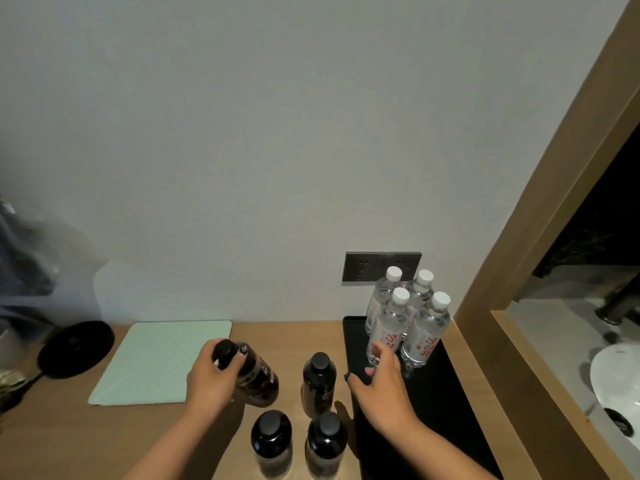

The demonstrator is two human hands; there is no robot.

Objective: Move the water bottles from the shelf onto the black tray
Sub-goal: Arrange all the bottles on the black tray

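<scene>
Four clear water bottles (407,320) stand upright in a tight two-by-two cluster at the far end of the black tray (450,403), roughly two o'clock from the centre of the counter. The grouping appears meant to keep the near end of the tray free, which is bare.

The right hand (384,382) reaches toward one o'clock, over the tray. Its fingers are loosely spread and touch the base of the nearest clear bottle; whether they grip it cannot be told.

The left hand (214,372), at about ten o'clock, is curled around the neck and shoulder of a tilted dark bottle (252,372), lifted or tipped off vertical, judged ready for transfer. Three further dark bottles (311,417) stand upright on the wooden counter (52,438), just left of the tray, between the two forearms.

Also on the counter are a pale green dotted mat (156,362) at ten o'clock and a black round disc (76,348) at nine o'clock. The plain wall carries a dark socket panel (367,265) behind the clear bottles. A wooden frame (540,237) at three o'clock borders a basin (616,386).
</scene>
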